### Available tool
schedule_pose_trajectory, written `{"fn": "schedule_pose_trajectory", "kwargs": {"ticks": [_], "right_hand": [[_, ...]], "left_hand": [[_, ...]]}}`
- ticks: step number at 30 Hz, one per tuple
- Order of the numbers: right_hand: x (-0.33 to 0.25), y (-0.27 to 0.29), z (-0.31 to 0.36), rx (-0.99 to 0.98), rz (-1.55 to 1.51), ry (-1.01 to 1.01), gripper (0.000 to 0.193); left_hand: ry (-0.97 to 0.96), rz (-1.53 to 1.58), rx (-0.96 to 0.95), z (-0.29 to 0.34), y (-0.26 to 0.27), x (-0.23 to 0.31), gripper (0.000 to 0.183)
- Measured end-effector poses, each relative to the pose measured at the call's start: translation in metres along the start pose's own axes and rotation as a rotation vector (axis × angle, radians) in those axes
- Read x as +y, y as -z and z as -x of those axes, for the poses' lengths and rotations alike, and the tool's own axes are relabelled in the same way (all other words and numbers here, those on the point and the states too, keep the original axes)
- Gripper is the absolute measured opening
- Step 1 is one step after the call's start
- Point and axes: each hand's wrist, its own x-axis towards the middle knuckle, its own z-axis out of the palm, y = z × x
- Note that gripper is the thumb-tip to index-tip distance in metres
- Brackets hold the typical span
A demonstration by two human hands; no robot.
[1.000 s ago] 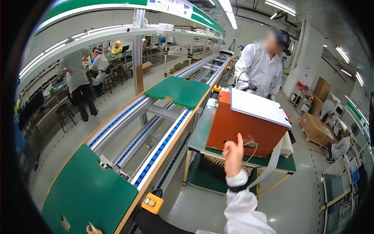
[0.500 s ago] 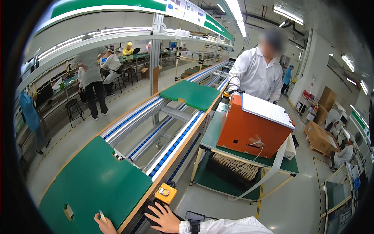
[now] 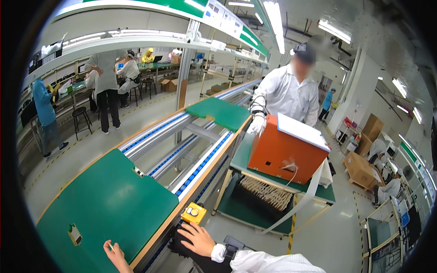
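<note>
My left hand (image 3: 117, 256) is low over the near green board (image 3: 123, 191). Its fingers are pinched on a small, thin pale piece (image 3: 110, 246), whose kind I cannot make out. My right hand (image 3: 198, 240) rests palm down on black, soft-looking material (image 3: 182, 249), fingers spread and holding nothing. Just beyond its fingertips sits a yellow box with a round push button (image 3: 194, 212), fixed beside the conveyor rail. A dark strap with a device (image 3: 232, 247) is on my right wrist. The board has a small rectangular cut-out (image 3: 74, 234) left of my left hand.
A conveyor with blue rollers (image 3: 196, 174) runs away from me and carries a second green board (image 3: 219, 112). On its right, a green-topped cart (image 3: 243, 150) bears an orange box (image 3: 286, 148) with white papers. A person in white (image 3: 287, 95) stands behind it; others work farther off.
The view has shifted slightly. My left hand has moved a little left and up over the board, still pinching. The person in white leans left, a gloved hand beside the orange box.
</note>
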Motion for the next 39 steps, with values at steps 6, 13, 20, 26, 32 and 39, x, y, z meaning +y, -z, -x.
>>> {"fn": "schedule_pose_trajectory", "kwargs": {"ticks": [6,13,20,26,32,39], "right_hand": [[0.004,-0.001,0.004,-0.045,-0.021,-0.018,0.040],[0.008,-0.003,0.004,0.021,-0.023,0.006,0.040],[0.007,-0.002,0.004,0.009,-0.037,-0.007,0.040],[0.007,-0.002,0.002,0.009,-0.057,-0.009,0.040],[0.008,-0.002,0.002,0.027,-0.059,-0.007,0.040],[0.010,-0.004,0.002,-0.002,-0.097,-0.014,0.039]], "left_hand": [[0.020,0.004,0.028,-0.005,0.005,-0.007,0.020],[0.033,-0.006,0.034,-0.016,0.012,-0.034,0.013],[0.022,-0.046,0.013,-0.019,0.016,-0.039,0.013],[-0.002,-0.084,0.002,-0.021,0.019,-0.044,0.019],[-0.016,-0.132,0.028,-0.009,0.003,-0.019,0.030],[-0.041,-0.188,0.033,-0.006,-0.004,-0.017,0.029]]}}
